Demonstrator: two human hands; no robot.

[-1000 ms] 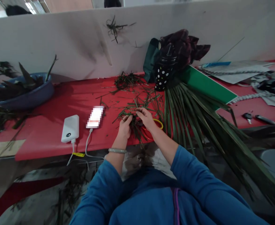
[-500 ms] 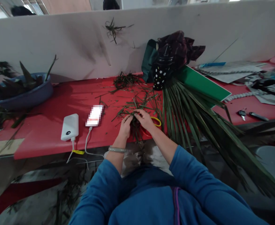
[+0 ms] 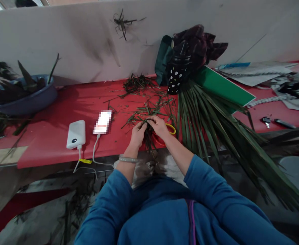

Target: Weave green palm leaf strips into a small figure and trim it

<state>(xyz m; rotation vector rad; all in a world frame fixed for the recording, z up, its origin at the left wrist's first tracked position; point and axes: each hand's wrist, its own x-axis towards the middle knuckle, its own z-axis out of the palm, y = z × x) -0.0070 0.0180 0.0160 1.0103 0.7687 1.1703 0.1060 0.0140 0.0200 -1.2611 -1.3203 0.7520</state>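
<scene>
Over by the near edge of the red-covered worktop [image 3: 75, 102], the person's bare left hand [image 3: 137, 134] and bare right hand [image 3: 158, 125] nearly meet, each grip pinched narrow on a bundle of thin dark-green leaf strips [image 3: 148, 139]; a yellow loop handle [image 3: 172, 126] shows beside the right wrist.

The fingers [image 3: 142, 126] cover much of the leaf strips [image 3: 148, 140] between them, too small to tell apart. The right hand [image 3: 158, 126] partly hides a yellow loop handle [image 3: 174, 129]; the view's left edge cuts off the blue basin [image 3: 37, 102], and the phone screen [image 3: 103, 121] is blurred.
</scene>
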